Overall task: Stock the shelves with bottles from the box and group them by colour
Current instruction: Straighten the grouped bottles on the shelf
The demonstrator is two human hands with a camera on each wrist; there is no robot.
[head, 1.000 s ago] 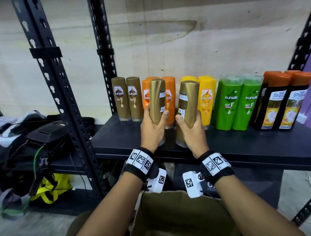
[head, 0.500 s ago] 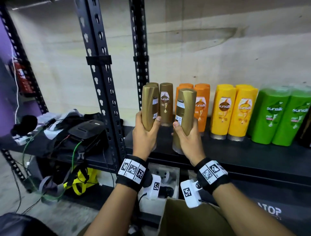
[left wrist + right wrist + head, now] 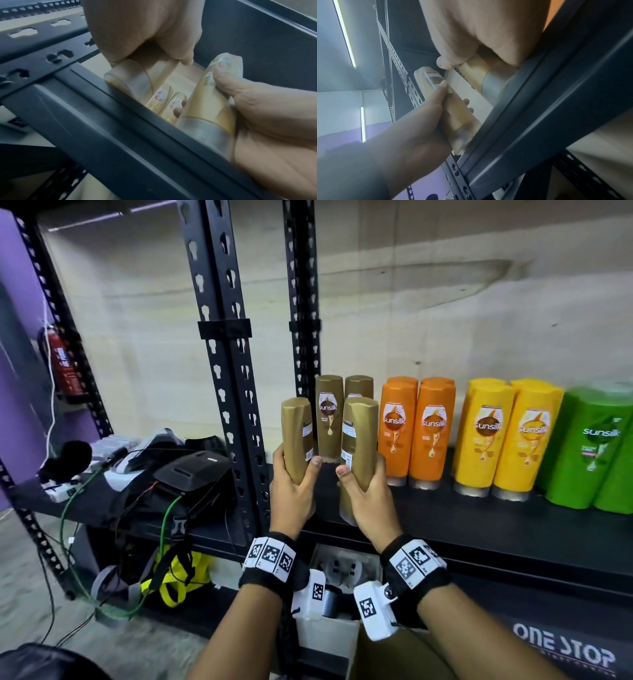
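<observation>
In the head view my left hand [image 3: 294,484] grips a gold bottle [image 3: 297,440] upright, back label toward me. Beside it my right hand [image 3: 366,491] grips a second gold bottle [image 3: 359,440], its base just above the black shelf [image 3: 479,529]. Both are held in front of two gold Sunsilk bottles [image 3: 329,412] standing at the shelf's left end. The left wrist view shows the left hand's bottle [image 3: 130,75] at the shelf's front edge and the right hand's bottle [image 3: 211,101] next to it. Orange bottles [image 3: 414,433], yellow bottles [image 3: 507,436] and green bottles [image 3: 596,446] stand to the right.
Black perforated rack uprights [image 3: 226,371] rise just left of the gold bottles. Left of them, a lower shelf carries a black bag [image 3: 191,474] and cables. A cardboard box [image 3: 383,659] lies below, between my forearms. A red fire extinguisher [image 3: 65,368] hangs far left.
Both hands have carried their gold bottles leftward along the shelf, from in front of the orange and yellow bottles to in front of the gold pair. My view has swung left with them.
</observation>
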